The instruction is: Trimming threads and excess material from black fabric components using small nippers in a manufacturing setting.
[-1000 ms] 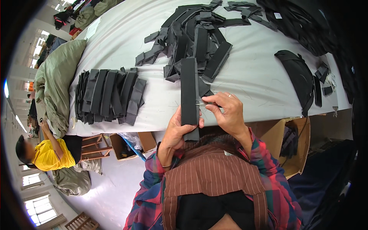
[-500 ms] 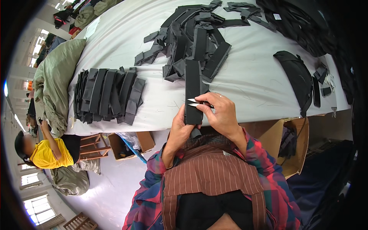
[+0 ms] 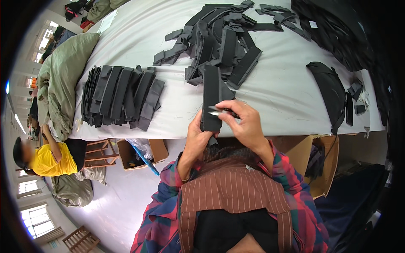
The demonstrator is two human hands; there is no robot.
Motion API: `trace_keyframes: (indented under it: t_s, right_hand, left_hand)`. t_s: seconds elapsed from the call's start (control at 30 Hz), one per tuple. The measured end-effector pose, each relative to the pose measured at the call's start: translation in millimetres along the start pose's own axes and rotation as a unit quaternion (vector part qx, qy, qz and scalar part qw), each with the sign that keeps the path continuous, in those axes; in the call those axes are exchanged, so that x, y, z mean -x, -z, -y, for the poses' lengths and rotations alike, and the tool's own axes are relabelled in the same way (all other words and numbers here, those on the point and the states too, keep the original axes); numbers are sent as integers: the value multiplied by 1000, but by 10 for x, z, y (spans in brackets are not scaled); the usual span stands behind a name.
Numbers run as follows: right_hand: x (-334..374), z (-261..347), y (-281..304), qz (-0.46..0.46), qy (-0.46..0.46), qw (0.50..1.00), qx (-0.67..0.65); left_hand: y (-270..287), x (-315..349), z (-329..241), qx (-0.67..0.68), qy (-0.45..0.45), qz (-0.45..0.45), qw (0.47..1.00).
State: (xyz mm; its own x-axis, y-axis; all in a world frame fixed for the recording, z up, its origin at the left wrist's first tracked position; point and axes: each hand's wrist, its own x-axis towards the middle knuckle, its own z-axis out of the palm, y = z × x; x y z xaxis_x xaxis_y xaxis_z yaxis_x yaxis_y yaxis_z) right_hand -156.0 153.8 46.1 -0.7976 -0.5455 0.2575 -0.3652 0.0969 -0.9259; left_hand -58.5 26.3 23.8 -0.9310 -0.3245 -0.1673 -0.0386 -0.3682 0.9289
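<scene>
My left hand (image 3: 196, 137) is closed on the lower end of a long black fabric strip (image 3: 211, 90), with the thumb at its edge. The strip points away from me over the table's front edge, its far end by the loose pile. Pinched in my right hand (image 3: 245, 123) is a pair of thread snips (image 3: 215, 113), whose light pointed blades lie over the strip's right side. Most of the snips' body is hidden by the fingers. Beyond the strip spreads a tangled pile of black and grey fabric strips (image 3: 228, 44). To the left, similar strips stand in a neat row (image 3: 122, 95).
A white-covered table (image 3: 270, 109) spans the front. At its right lie a curved black fabric piece (image 3: 327, 95) and a dark phone-like slab (image 3: 349, 109). Cardboard boxes (image 3: 331, 168) stand below. A green cloth bundle (image 3: 67, 80) and a person in yellow (image 3: 55, 159) are at left.
The snips' blades, spread apart before, now look closer together. The view has shifted slightly; both hands keep their hold on the strip and the snips.
</scene>
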Motion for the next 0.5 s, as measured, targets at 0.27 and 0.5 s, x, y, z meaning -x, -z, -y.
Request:
trace_keyframes:
  t_s: [0.27, 0.5]
  right_hand:
    - [48, 134, 53, 81, 85, 992, 51]
    - [65, 47, 65, 105, 150, 975, 122]
  left_hand:
    - [40, 15, -16, -107, -9, -33, 994]
    - [87, 11, 20, -128, -39, -30, 991]
